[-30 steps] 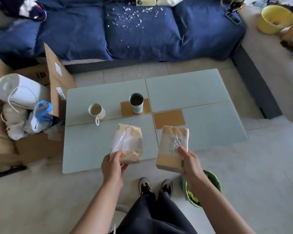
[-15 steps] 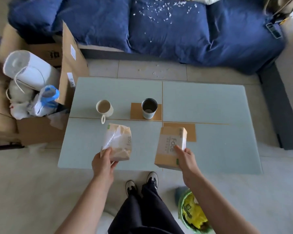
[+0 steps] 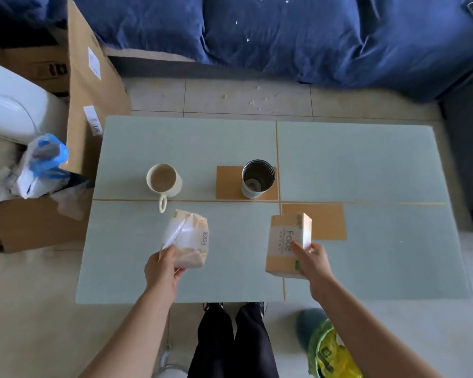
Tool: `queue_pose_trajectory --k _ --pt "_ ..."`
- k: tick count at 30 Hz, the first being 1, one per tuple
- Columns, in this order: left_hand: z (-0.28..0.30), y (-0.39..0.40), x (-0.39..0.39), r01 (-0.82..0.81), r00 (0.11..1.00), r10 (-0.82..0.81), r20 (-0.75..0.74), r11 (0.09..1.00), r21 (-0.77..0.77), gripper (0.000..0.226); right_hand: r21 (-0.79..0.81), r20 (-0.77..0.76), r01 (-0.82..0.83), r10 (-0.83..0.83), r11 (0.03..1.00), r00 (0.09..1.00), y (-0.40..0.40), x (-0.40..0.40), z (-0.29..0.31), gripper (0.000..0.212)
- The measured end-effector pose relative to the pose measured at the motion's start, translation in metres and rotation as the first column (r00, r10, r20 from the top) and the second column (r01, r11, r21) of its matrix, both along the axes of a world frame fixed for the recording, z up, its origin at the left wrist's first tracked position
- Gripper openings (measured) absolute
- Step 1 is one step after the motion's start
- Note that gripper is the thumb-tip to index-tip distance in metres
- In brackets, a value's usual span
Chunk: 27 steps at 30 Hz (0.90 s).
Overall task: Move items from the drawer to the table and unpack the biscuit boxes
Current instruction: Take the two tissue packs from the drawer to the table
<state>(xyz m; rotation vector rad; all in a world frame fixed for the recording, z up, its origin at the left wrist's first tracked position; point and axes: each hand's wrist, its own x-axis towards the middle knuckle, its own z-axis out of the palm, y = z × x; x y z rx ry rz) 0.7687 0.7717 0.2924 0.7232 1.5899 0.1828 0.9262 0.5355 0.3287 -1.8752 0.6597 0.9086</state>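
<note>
My left hand grips the near end of a soft tan tissue pack marked "Face", its wrapper torn and crumpled. My right hand holds a second, fuller tan "Face" tissue pack by its near right side. Both packs are low over the near half of the pale green table; whether they touch it I cannot tell. No biscuit box or drawer shows.
A cream mug of milky drink and a steel tumbler stand mid-table. Cardboard boxes with white bags crowd the left. A blue sofa lies behind. A green bin sits by my right leg.
Both hands have carried the tissue packs forward and lower over the table. The camera has tilted down and closer.
</note>
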Motion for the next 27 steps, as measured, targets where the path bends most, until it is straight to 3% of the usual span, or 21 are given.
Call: queue_pose_trajectory --k 2,8,12,16,20,27 --pt "-0.02 0.008 0.005 0.018 1.0 -0.018 0.022 1.0 -0.024 0.018 -0.014 0.004 -0.005 0.005 1.0 1.0 0.002 0.003 -0.02 0.02" --pt "-0.063 0.02 0.013 0.03 0.995 -0.018 0.103 0.993 -0.115 0.034 0.049 -0.01 0.001 -0.001 0.999 1.0 0.003 0.015 -0.063 0.015" --pt "-0.081 0.022 0.025 0.019 0.989 0.002 0.151 0.99 -0.138 0.016 0.033 0.032 0.013 -0.014 0.999 0.999 -0.001 0.028 -0.086 0.012" --pt "-0.095 0.021 0.04 0.025 0.983 -0.004 0.183 0.994 -0.109 0.005 -0.028 0.068 0.031 -0.029 0.999 0.997 -0.011 0.044 -0.106 0.031" --pt "-0.107 0.021 0.061 0.0 0.967 0.026 0.253 0.995 -0.103 0.005 0.055 0.118 -0.003 -0.004 0.998 0.993 -0.017 0.059 -0.115 0.008" --pt "-0.121 0.02 0.093 0.001 0.973 -0.003 0.23 1.0 0.006 0.016 -0.056 0.211 -0.001 0.013 0.998 0.977 -0.026 0.089 -0.132 0.017"
